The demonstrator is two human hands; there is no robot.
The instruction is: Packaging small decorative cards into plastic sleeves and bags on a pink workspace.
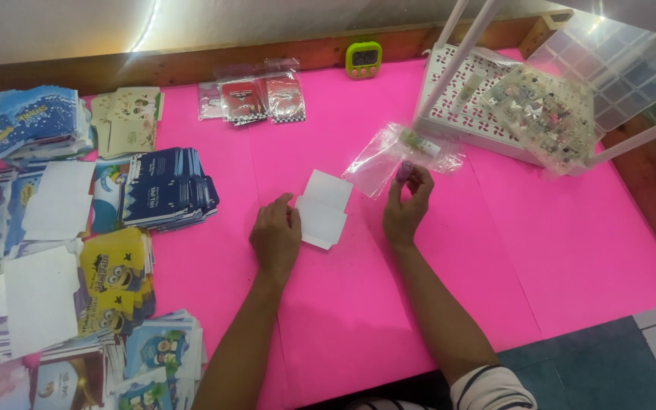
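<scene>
**Two hands, white card, small purple item**

Left hand [275, 237] rests flat, fingers loose, fingertips on one white folded card [323, 209] lying on the pink table [495, 250]; card's long axis runs near-to-far, tilted slightly right. Right hand [408, 205] pinches one small purple item [404, 170] at fingertips, too small to tell its pointing. One clear plastic bag [389, 156] just beyond. One green timer [364, 58] at far edge.
</scene>
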